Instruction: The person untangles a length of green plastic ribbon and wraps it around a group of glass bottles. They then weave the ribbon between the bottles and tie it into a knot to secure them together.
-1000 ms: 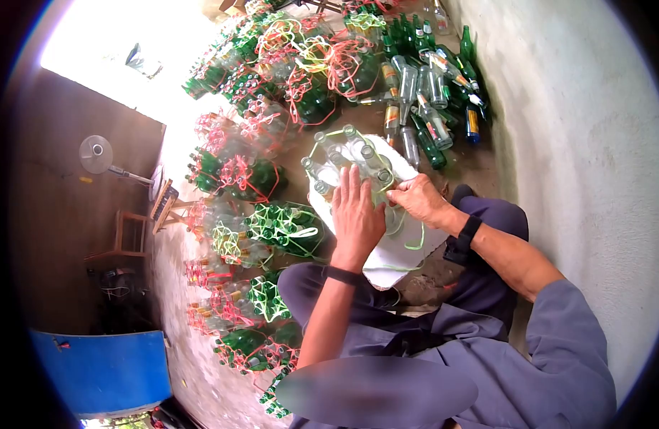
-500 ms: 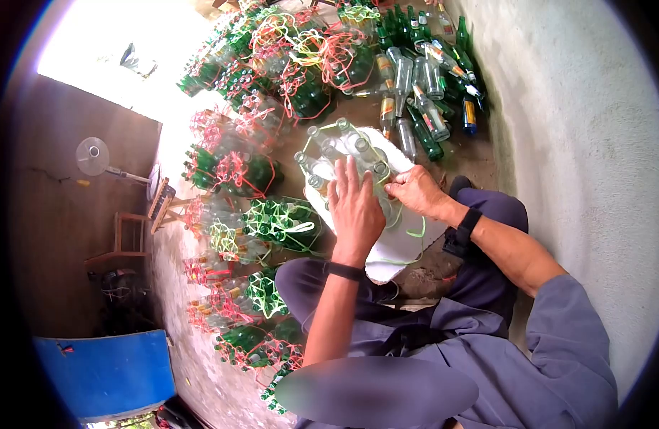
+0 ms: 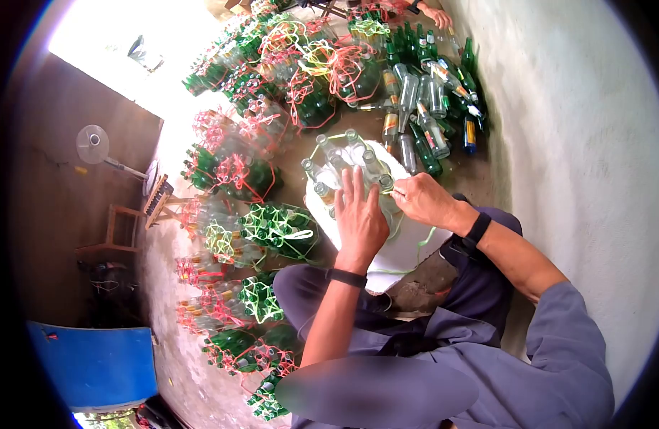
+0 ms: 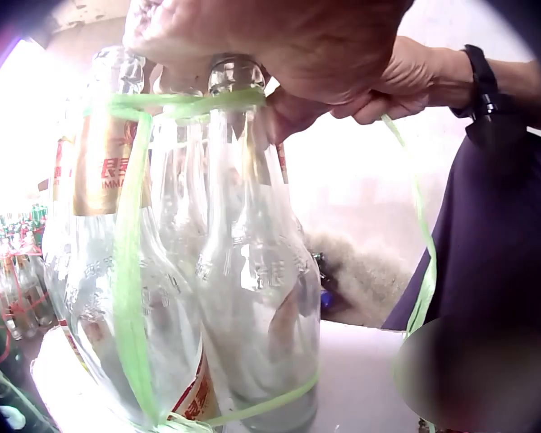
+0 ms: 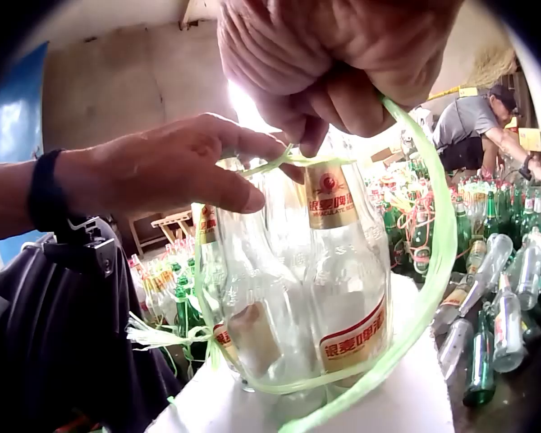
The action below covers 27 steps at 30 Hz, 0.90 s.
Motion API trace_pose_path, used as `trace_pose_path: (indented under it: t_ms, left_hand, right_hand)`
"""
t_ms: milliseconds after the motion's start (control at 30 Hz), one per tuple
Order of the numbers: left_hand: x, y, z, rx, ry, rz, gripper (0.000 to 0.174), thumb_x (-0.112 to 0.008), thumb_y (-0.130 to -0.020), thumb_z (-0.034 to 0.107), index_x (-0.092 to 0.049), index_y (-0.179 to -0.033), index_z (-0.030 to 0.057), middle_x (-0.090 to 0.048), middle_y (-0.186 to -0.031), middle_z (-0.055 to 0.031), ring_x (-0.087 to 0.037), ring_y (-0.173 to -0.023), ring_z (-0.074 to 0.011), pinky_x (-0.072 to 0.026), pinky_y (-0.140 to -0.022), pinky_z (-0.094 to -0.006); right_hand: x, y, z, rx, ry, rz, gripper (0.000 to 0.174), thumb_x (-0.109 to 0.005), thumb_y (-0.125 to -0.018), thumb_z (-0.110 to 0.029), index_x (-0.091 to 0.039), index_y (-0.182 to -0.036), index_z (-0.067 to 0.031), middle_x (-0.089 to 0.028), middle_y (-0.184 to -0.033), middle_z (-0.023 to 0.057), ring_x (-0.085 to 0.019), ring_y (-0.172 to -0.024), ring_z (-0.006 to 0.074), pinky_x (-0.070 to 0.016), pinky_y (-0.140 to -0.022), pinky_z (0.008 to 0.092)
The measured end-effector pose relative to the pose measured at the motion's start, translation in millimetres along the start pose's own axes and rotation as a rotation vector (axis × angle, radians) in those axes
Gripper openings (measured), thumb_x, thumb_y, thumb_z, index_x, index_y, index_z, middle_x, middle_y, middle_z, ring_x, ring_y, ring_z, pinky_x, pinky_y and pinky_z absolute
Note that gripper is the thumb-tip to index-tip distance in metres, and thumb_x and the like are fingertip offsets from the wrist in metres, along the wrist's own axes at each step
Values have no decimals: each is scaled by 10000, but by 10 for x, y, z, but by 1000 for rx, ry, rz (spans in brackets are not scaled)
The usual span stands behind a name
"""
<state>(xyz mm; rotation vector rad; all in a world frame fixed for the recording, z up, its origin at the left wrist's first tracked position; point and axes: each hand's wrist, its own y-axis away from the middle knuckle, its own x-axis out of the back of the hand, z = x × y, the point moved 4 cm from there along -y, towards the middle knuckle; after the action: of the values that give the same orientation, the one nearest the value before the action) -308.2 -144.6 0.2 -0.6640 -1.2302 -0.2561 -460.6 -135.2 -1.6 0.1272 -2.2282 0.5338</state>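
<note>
Several clear glass bottles (image 4: 261,234) stand upright in a tight bundle on a white slab (image 3: 397,254). Green plastic twine (image 4: 131,271) runs around their necks and lower bodies and down the side. My left hand (image 3: 363,223) lies over the bottle tops with its fingers extended; in the right wrist view its thumb is by the neck twine. Beside the near right bottle's mouth, my right hand (image 3: 426,201) pinches the twine with curled fingers. From that hand a loose length of twine (image 5: 444,234) hangs in a curve past the labelled bottles.
Tied bundles of green and clear bottles (image 3: 278,229) line the left and far side. Loose bottles (image 3: 433,136) lie at the far right, near a pale wall (image 3: 572,143). Another person (image 5: 473,122) bends over bottles there. A fan (image 3: 93,145) stands left.
My right hand has shifted slightly up, closer to the near bottle's mouth, still pinching the twine. The left hand stays on the bottle tops. Another person's hand has come into view at the top.
</note>
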Motion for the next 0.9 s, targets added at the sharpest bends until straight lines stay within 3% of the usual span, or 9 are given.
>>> trace_pose_path:
  t_ms: [300,467,667,733,767,833,867,900]
  left_hand:
    - [-25,-3,-20,1,37,47,431,-547,-815,65,-606,-1240,25,-391,-1518,-249,-291,-1462,-424,-267,-1153,-528]
    - [-19,-14,-21,9,46,53,431,-563,-802,69,-613,-1227,24,-407,-1500,-240,-310,-1448,-414,-266,-1149,-519]
    - [20,-29,-12,-37,48,55,461,-576,-748,52,-618,-1206,28,-440,-1450,-228,-375,-1376,-414,-319,-1084,-520]
    - [54,-61,-26,-37,55,36,471,-598,-731,61,-628,-1201,52,-453,-1441,-219,-400,-1348,-404,-325,-1074,-522]
    - [84,-89,-46,-42,55,33,471,-598,-731,61,-628,-1201,52,-453,-1441,-219,-400,-1348,-404,-325,-1074,-522]
    - [159,-144,-88,-79,101,-16,474,-653,-716,95,-642,-1190,81,-490,-1418,-198,-446,-1299,-384,-334,-1065,-509]
    - [190,-194,-118,-80,143,9,470,-700,-720,135,-653,-1187,97,-582,-1324,-169,-509,-1231,-345,-347,-1050,-498]
    - [206,-229,-145,-81,144,3,470,-700,-720,135,-653,-1187,97,-582,-1324,-169,-509,-1231,-345,-347,-1050,-498]
  right_hand:
    - [262,-377,-48,259,222,37,145,-620,-858,-77,-569,-733,-24,-627,-740,167,-650,-721,357,-522,-645,436]
    - [207,-540,154,187,197,67,121,-670,-863,-117,-622,-794,-31,-584,-743,127,-615,-716,332,-489,-660,437]
    - [-122,-478,679,22,-23,131,148,-676,-851,-179,-689,-791,-44,-668,-768,147,-638,-759,379,-507,-666,457]
    - [-203,-499,803,-37,-167,139,163,-681,-849,-179,-726,-820,-26,-662,-699,143,-651,-665,304,-506,-651,413]
    - [-233,-509,855,-42,-167,143,163,-681,-849,-179,-726,-820,-26,-662,-699,143,-651,-665,304,-506,-651,413]
    - [-386,-506,982,-327,-470,-42,175,-660,-856,-156,-740,-854,-2,-620,-617,112,-587,-589,157,-497,-643,364]
    - [-423,-489,991,-345,-544,-25,191,-645,-856,-150,-751,-851,9,-596,-588,64,-502,-604,68,-473,-609,308]
    - [-435,-475,966,-351,-547,-24,191,-645,-856,-150,-751,-851,9,-596,-588,64,-502,-604,68,-473,-609,308]
